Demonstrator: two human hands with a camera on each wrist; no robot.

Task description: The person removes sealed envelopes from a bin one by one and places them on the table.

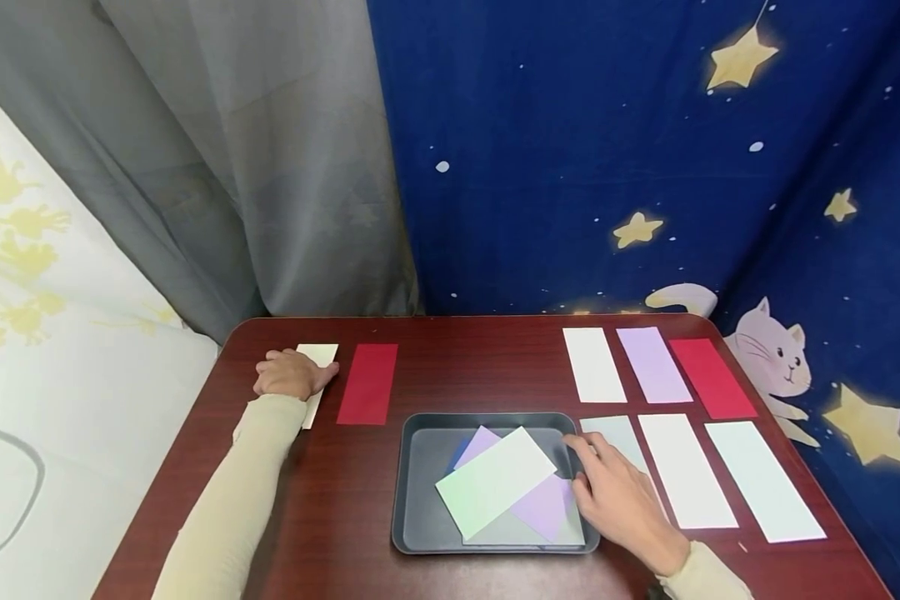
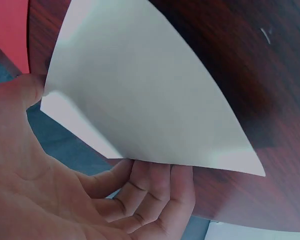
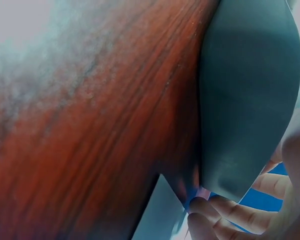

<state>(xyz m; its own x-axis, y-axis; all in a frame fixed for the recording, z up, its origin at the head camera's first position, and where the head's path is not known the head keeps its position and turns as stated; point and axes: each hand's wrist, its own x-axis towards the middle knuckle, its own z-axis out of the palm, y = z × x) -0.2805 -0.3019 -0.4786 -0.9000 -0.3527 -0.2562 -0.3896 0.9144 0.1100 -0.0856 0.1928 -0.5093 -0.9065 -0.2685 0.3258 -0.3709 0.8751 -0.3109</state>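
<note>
At the far left of the table my left hand [image 1: 291,375] holds a cream paper rectangle [image 1: 321,357]. In the left wrist view the thumb lies at one edge of this paper [image 2: 140,90] and the fingertips at another, and the sheet bows between them. My right hand [image 1: 621,496] rests at the right rim of a dark grey tray [image 1: 422,533], its fingers loosely extended over the edge. Inside the tray a pale green paper [image 1: 495,483] lies on top of purple paper [image 1: 543,507], grey paper [image 1: 495,537] and blue paper [image 1: 457,454].
A red paper [image 1: 367,383] lies right of the left hand. At the right are two rows: white [image 1: 595,365], lilac [image 1: 654,365] and red papers [image 1: 712,377] behind, pale blue [image 1: 617,433], white [image 1: 687,471] and pale mint papers [image 1: 765,482] in front. Curtains [image 1: 570,167] hang behind the table.
</note>
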